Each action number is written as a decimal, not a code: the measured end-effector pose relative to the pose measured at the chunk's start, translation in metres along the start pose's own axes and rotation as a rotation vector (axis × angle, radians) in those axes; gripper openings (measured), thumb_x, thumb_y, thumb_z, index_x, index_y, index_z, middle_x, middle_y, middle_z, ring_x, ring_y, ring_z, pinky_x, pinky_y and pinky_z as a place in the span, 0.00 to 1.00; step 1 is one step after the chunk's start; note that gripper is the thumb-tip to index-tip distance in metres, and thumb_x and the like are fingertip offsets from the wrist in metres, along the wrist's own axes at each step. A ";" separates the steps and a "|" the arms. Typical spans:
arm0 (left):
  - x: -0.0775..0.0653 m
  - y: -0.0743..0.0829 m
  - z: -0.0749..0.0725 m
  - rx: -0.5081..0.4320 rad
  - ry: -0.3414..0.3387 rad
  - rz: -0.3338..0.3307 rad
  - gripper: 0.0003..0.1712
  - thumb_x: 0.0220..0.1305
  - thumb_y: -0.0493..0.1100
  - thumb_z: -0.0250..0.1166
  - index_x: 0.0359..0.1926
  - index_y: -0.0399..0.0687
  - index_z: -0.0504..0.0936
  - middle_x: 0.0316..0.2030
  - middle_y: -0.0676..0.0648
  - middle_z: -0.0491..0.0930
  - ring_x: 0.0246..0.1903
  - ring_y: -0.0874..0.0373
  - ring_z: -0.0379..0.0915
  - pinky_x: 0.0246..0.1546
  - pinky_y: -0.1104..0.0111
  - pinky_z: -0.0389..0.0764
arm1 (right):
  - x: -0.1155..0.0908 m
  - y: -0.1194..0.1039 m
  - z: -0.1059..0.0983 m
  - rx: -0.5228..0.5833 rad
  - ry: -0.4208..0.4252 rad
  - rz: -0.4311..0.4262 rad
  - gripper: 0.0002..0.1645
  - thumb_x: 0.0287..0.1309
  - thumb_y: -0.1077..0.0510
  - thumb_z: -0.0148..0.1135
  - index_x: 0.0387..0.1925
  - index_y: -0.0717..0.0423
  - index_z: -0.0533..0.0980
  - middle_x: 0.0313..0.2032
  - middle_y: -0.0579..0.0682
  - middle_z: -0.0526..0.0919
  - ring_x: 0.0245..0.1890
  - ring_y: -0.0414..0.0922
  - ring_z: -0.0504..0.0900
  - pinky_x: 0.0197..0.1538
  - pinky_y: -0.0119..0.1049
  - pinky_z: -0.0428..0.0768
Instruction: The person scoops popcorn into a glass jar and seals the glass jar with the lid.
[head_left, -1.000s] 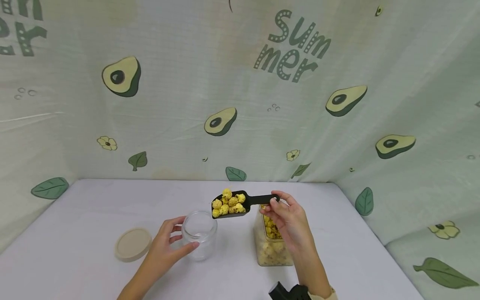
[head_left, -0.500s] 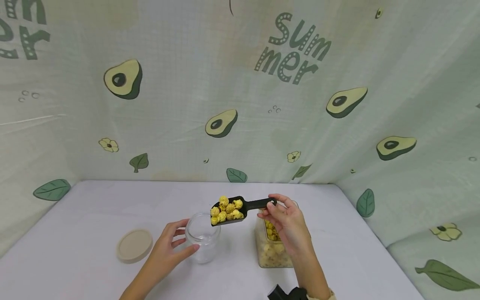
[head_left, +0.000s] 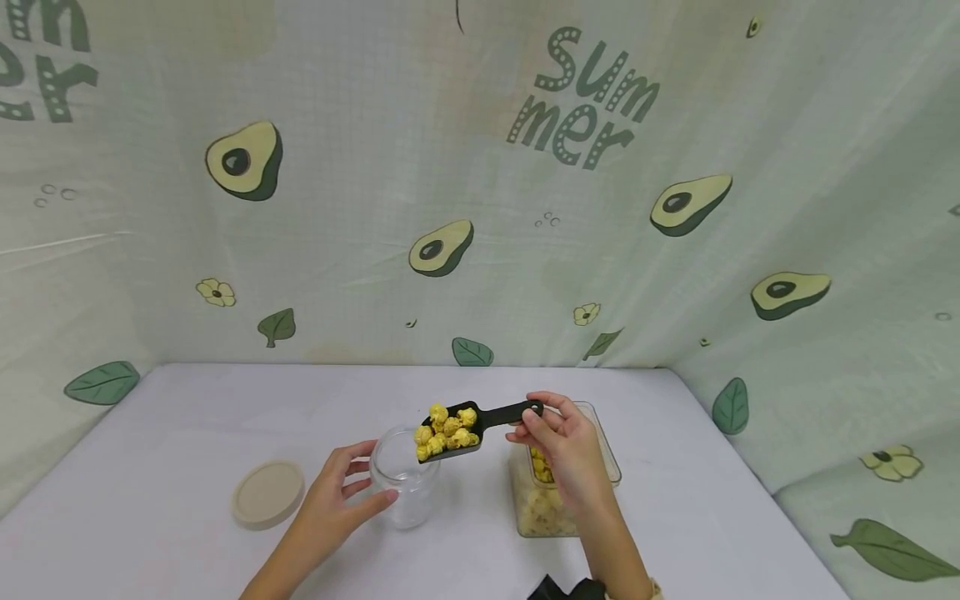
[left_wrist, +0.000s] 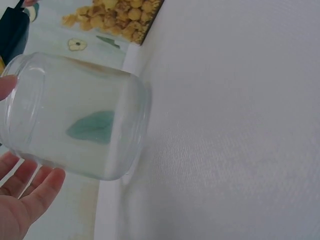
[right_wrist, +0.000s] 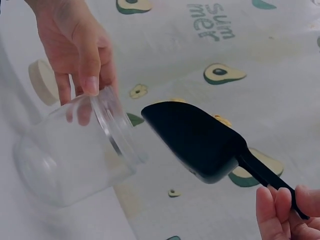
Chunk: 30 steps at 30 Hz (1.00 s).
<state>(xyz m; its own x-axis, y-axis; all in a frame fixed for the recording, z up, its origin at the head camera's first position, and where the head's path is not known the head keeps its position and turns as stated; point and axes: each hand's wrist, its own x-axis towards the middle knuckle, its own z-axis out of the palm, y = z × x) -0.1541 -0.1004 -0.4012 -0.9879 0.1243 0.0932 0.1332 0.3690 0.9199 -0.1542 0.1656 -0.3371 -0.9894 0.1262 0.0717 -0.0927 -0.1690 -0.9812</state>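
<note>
Two hands at work, and both have something: the left hand (head_left: 341, 487) curls thumb and fingers round the jar (head_left: 405, 492), while the right hand (head_left: 562, 442) pinches the scoop (head_left: 486, 420) by the far end of its handle. All eyes on the space between them! The jar stands upright, seemingly on the table (head_left: 187, 433), its mouth facing up. The scoop lies across, long axis running from the right hand towards the left, lip pointing at the jar and dipping a little lower than the handle. Popcorn (head_left: 447, 433) is heaped in its bowl. From the head view that lip overlaps the right side of the jar's mouth; the right wrist view shows it above the rim, apart from it. That gap looks like the key relation, lip to mouth. The left hand is the nearer one to the jar; the right is nearer the tub (head_left: 525, 500), more popcorn inside, with the lid (head_left: 267, 495) lying out beyond the left hand.
</note>
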 end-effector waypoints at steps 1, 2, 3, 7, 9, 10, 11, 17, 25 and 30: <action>0.000 0.000 0.000 0.000 0.000 -0.001 0.38 0.49 0.45 0.72 0.60 0.41 0.66 0.57 0.42 0.65 0.55 0.49 0.66 0.54 0.63 0.76 | -0.001 0.000 0.001 -0.009 0.002 0.001 0.19 0.60 0.68 0.55 0.53 0.68 0.64 0.26 0.44 0.83 0.27 0.38 0.82 0.43 0.33 0.83; 0.000 0.000 0.000 0.000 0.001 -0.004 0.39 0.49 0.45 0.72 0.60 0.42 0.66 0.57 0.42 0.66 0.55 0.49 0.66 0.54 0.63 0.76 | -0.001 0.001 0.002 -0.020 0.004 -0.003 0.20 0.60 0.68 0.55 0.53 0.68 0.64 0.26 0.44 0.83 0.27 0.38 0.83 0.43 0.33 0.83; 0.000 0.000 -0.001 0.001 0.002 -0.005 0.38 0.49 0.45 0.72 0.60 0.42 0.66 0.57 0.42 0.66 0.55 0.49 0.66 0.54 0.64 0.76 | -0.001 0.001 0.002 -0.027 0.007 -0.005 0.19 0.60 0.68 0.55 0.53 0.68 0.65 0.26 0.44 0.83 0.27 0.39 0.83 0.43 0.32 0.83; -0.001 0.000 -0.001 -0.004 0.010 0.013 0.38 0.49 0.44 0.73 0.60 0.41 0.67 0.56 0.42 0.66 0.55 0.49 0.67 0.53 0.64 0.77 | -0.002 0.001 0.004 -0.051 0.020 -0.022 0.19 0.60 0.69 0.55 0.52 0.69 0.66 0.27 0.45 0.83 0.27 0.39 0.84 0.42 0.31 0.83; -0.001 0.000 -0.001 -0.004 0.014 0.023 0.37 0.49 0.44 0.72 0.60 0.41 0.67 0.56 0.41 0.66 0.55 0.49 0.67 0.53 0.64 0.77 | -0.003 0.001 0.005 -0.061 0.020 -0.032 0.19 0.59 0.69 0.55 0.52 0.69 0.66 0.27 0.45 0.83 0.27 0.39 0.84 0.42 0.32 0.83; -0.001 0.000 -0.002 -0.004 0.014 0.025 0.37 0.49 0.44 0.72 0.60 0.41 0.67 0.56 0.41 0.67 0.54 0.49 0.67 0.53 0.64 0.77 | -0.003 0.001 0.005 -0.070 0.023 -0.035 0.19 0.59 0.69 0.55 0.52 0.69 0.66 0.27 0.45 0.83 0.27 0.39 0.84 0.42 0.32 0.83; -0.002 0.000 -0.002 -0.003 0.013 0.028 0.37 0.50 0.44 0.72 0.60 0.41 0.67 0.57 0.41 0.66 0.54 0.49 0.67 0.53 0.64 0.77 | -0.004 0.001 0.006 -0.078 0.025 -0.039 0.19 0.59 0.69 0.56 0.52 0.69 0.66 0.27 0.46 0.83 0.27 0.39 0.84 0.42 0.32 0.83; -0.001 -0.001 -0.001 -0.004 0.005 0.020 0.37 0.50 0.44 0.72 0.60 0.42 0.67 0.57 0.42 0.66 0.54 0.49 0.67 0.53 0.64 0.77 | -0.006 0.000 0.008 -0.140 0.039 -0.044 0.19 0.59 0.69 0.56 0.52 0.67 0.67 0.30 0.50 0.83 0.27 0.40 0.84 0.43 0.32 0.83; 0.000 -0.003 -0.001 -0.021 0.012 0.044 0.36 0.50 0.43 0.72 0.59 0.41 0.68 0.56 0.41 0.67 0.54 0.49 0.68 0.52 0.64 0.77 | -0.006 -0.002 0.008 -0.163 0.048 -0.056 0.18 0.59 0.69 0.55 0.52 0.66 0.68 0.32 0.54 0.83 0.28 0.40 0.84 0.44 0.32 0.83; 0.000 -0.004 -0.002 -0.041 0.015 0.065 0.36 0.49 0.41 0.72 0.58 0.40 0.69 0.56 0.41 0.67 0.54 0.48 0.68 0.52 0.65 0.78 | -0.007 -0.003 0.008 -0.178 0.057 -0.066 0.18 0.59 0.69 0.55 0.52 0.65 0.68 0.33 0.55 0.84 0.28 0.40 0.84 0.44 0.32 0.83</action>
<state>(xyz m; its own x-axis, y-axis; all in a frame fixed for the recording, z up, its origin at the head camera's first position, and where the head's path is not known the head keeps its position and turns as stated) -0.1550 -0.1033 -0.4040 -0.9783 0.1331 0.1588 0.1943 0.3226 0.9264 -0.1474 0.1576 -0.3329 -0.9735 0.1869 0.1322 -0.1314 0.0165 -0.9912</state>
